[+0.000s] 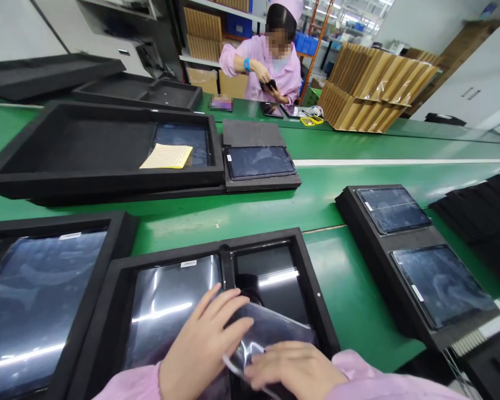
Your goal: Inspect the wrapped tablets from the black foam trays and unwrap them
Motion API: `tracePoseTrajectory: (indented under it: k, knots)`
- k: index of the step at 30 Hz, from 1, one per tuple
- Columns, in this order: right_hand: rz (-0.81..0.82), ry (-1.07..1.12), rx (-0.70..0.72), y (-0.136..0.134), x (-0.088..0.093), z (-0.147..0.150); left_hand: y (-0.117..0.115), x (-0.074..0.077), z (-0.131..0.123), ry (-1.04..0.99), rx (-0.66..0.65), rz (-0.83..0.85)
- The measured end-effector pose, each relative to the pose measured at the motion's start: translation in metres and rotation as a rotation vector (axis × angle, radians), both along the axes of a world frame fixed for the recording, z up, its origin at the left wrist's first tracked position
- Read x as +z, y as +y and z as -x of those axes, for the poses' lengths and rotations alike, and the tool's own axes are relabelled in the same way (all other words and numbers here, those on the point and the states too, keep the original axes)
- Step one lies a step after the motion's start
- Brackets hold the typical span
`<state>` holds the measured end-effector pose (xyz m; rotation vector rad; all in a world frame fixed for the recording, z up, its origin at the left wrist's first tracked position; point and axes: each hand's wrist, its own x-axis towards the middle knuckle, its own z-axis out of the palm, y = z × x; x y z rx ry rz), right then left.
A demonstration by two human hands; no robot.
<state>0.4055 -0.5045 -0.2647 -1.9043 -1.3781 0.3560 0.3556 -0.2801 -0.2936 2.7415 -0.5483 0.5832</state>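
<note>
A black foam tray (116,272) holds two dark glossy screens side by side. Over the right-hand screen (266,266) lies a clear film (275,325), partly lifted, its near edge curling up between my hands. My left hand (210,339) rests at the divider between the screens, fingers spread, thumb at the film's left part. Low on the film is my right hand (291,366), its fingers bent together by the curled edge; what they pinch is hidden. The left-hand screen (170,305) bears a small white label near its top.
Another foam tray (127,233) with a large screen is at left. Two tablets lie on a foam block (358,244) at right. Beyond, a tray (108,180) holds a tablet and yellow label sheet (166,156). Across the green table (325,194) sits a person (262,61).
</note>
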Motion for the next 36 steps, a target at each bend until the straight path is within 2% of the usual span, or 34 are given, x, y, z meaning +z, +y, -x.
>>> tracePoseTrajectory:
  k: [4, 7, 9, 12, 14, 18, 21, 25, 28, 32, 34, 36]
  knots:
    - [0.082, -0.206, -0.239, -0.004, 0.009, -0.004, 0.017, -0.003, -0.014, 0.067, 0.09, 0.098]
    - [0.212, -0.191, -0.438, -0.012, 0.008, -0.013, 0.025, -0.003, -0.025, 0.12, 0.142, 0.126]
    - [0.289, -0.117, -0.476, -0.016, 0.008, -0.021, 0.025, -0.004, -0.029, 0.151, 0.261, 0.14]
    - [0.362, 0.038, -0.448, -0.014, 0.014, -0.037, 0.016, -0.01, -0.029, 0.179, 0.489, 0.12]
    - [0.364, 0.184, -0.412, -0.005, 0.02, -0.048, 0.008, -0.016, -0.025, 0.233, 0.551, 0.083]
    - [0.244, 0.685, -0.39, 0.025, 0.025, -0.067, -0.001, -0.025, -0.02, 0.389, 0.559, 0.026]
    - [0.072, 1.03, -0.451, 0.043, 0.025, -0.078, -0.002, -0.024, -0.019, 0.374, 0.581, -0.025]
    - [-0.132, 1.167, -0.582, 0.041, 0.029, -0.092, -0.007, -0.02, -0.017, 0.232, 0.511, -0.091]
    - [-0.14, 1.184, -0.613, 0.026, 0.028, -0.097, -0.012, -0.019, -0.015, 0.158, 0.469, -0.118]
    - [-0.184, 1.117, -0.664, 0.002, 0.017, -0.093, -0.013, -0.018, -0.015, 0.151, 0.462, -0.117]
    - [-0.3, 0.899, -0.711, -0.011, 0.011, -0.085, -0.013, -0.018, -0.016, 0.194, 0.449, -0.092]
    - [-0.411, 0.523, -0.757, -0.023, 0.005, -0.072, -0.013, -0.017, -0.017, 0.268, 0.437, -0.046]
